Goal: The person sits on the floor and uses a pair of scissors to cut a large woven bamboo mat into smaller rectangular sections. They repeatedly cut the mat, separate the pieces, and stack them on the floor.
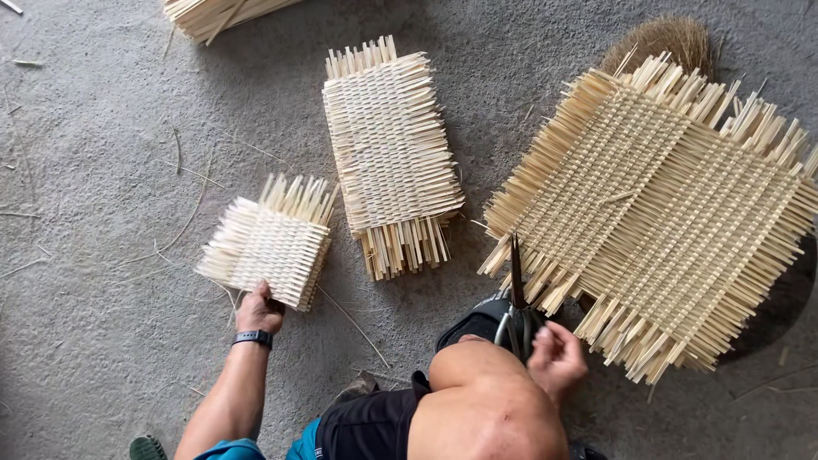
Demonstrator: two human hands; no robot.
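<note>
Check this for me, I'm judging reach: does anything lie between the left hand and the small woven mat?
Nothing visible does. The left hand already touches the near edge of the small woven mat on the concrete floor.

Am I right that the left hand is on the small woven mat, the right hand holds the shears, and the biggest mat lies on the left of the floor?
Not quite. The biggest mat lies on the right of the floor, as the head view shows. The rest stands: the left hand is on the small woven mat, and the right hand holds the shears.
</note>
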